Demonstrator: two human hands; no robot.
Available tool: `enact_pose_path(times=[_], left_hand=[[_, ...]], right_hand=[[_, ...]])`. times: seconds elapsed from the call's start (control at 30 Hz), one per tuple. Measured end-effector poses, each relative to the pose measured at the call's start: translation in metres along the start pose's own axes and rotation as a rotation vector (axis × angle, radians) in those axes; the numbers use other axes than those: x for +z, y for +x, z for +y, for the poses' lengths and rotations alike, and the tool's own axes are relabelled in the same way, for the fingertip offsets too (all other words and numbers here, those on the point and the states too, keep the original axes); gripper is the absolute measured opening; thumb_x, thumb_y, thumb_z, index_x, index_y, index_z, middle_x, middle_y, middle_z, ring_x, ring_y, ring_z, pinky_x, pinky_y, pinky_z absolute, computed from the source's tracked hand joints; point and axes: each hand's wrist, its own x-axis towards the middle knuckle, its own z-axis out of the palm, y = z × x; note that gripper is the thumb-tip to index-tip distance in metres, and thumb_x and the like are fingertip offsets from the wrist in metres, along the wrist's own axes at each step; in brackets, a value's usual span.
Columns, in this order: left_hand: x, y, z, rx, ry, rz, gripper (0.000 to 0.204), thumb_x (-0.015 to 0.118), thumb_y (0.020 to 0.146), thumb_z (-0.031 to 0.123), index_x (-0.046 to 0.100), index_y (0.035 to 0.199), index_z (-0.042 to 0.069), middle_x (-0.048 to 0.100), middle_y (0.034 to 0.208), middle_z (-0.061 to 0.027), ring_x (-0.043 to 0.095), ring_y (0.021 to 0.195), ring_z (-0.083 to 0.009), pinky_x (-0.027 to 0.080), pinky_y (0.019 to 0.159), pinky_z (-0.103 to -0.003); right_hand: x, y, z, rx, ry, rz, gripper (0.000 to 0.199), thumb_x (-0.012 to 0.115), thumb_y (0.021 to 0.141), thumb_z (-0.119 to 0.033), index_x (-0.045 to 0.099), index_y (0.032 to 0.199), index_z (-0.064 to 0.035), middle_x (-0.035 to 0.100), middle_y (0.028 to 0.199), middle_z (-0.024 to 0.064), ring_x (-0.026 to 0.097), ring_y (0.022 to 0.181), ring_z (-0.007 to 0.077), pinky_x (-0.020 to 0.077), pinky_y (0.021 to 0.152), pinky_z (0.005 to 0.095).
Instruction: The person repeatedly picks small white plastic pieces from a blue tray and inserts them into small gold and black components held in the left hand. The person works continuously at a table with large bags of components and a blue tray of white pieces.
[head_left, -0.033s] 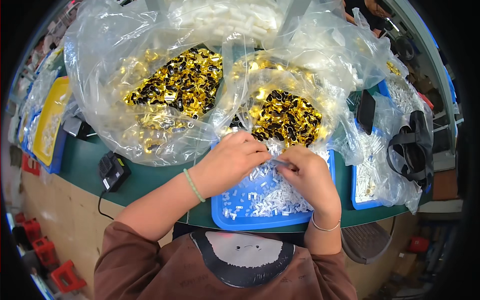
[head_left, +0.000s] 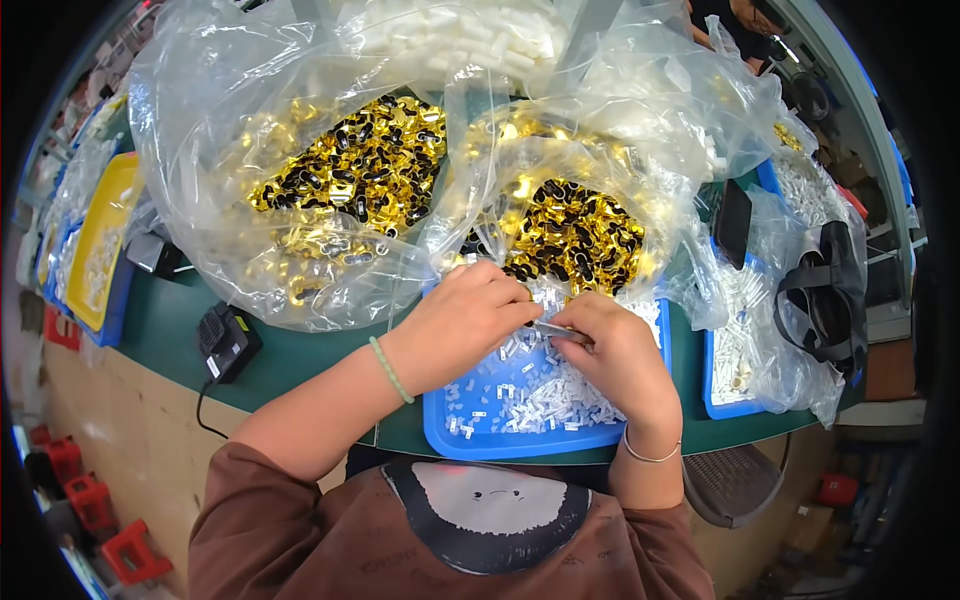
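Both hands meet above a blue tray (head_left: 470,440) strewn with small white plastic pieces (head_left: 560,400). My right hand (head_left: 617,345) is closed round a slim silver tool (head_left: 562,331) that looks like tweezers; its tip points toward the left fingertips. My left hand (head_left: 470,320) is closed, thumb and fingers pinched together. Whatever lies in that pinch is too small and hidden to name. Just beyond the hands, an open clear bag holds many gold-and-black small parts (head_left: 575,235).
Another clear bag (head_left: 200,200) of gold-and-black parts (head_left: 360,170) lies at the far left. White cylinders (head_left: 470,40) fill a bag at the back. A black charger-like box (head_left: 228,343), a dark phone (head_left: 733,222), a black bag (head_left: 825,295) and a yellow tray (head_left: 105,240) lie around.
The silver tool in my right hand has shifted in angle and shows more of its length. My left hand has barely moved.
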Motion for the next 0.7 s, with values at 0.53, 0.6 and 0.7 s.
enact_pose_path(times=[0.53, 0.6, 0.7], left_hand=[[-0.007, 0.003, 0.008, -0.375, -0.737, 0.26, 0.031, 0.064, 0.088, 0.003, 0.063, 0.119, 0.003, 0.059, 0.106, -0.0054, 0.063, 0.087, -0.0102, 0.053, 0.08, -0.024], [-0.01, 0.003, 0.013, -0.496, -0.89, 0.219, 0.034, 0.063, 0.089, 0.002, 0.06, 0.123, 0.002, 0.06, 0.108, -0.0059, 0.063, 0.091, -0.0108, 0.053, 0.082, -0.024], [-0.009, 0.001, 0.011, -0.575, -1.123, 0.171, 0.037, 0.062, 0.091, 0.004, 0.056, 0.127, 0.001, 0.062, 0.108, -0.0066, 0.063, 0.096, -0.0112, 0.052, 0.084, -0.024]], right_hand=[[0.009, 0.002, -0.004, -0.057, 0.032, 0.027, 0.015, 0.072, 0.076, -0.006, 0.065, 0.088, -0.001, 0.062, 0.082, 0.011, 0.063, 0.072, 0.0267, 0.0497, 0.064, 0.0339], [0.003, 0.004, -0.009, 0.029, 0.19, 0.051, 0.014, 0.071, 0.078, -0.005, 0.065, 0.09, 0.0004, 0.062, 0.079, 0.0108, 0.062, 0.069, 0.0232, 0.0486, 0.063, 0.0311], [-0.001, 0.003, -0.015, 0.08, 0.332, 0.079, 0.014, 0.07, 0.081, -0.003, 0.065, 0.094, 0.0018, 0.062, 0.077, 0.0096, 0.06, 0.067, 0.0175, 0.0466, 0.061, 0.0273]])
